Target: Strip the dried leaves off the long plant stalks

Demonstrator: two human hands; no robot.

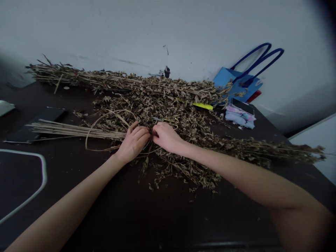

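Table edge (318,173) under dried leafy tips (312,153)

Dried leafy bundle (231,147) touched by left hand (133,141) and right hand (166,137), close together; tan strip (88,138) curved over its bare stems (65,129). Gold-handled scissors (172,121) (blades pointing left) laid just beyond right hand; second dried bundle (126,81) set along wall (157,31).

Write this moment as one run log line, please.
left hand: on dried-plant bundle | right hand: at bundle, close to left hand, grip unclear | scissors: just beyond right hand
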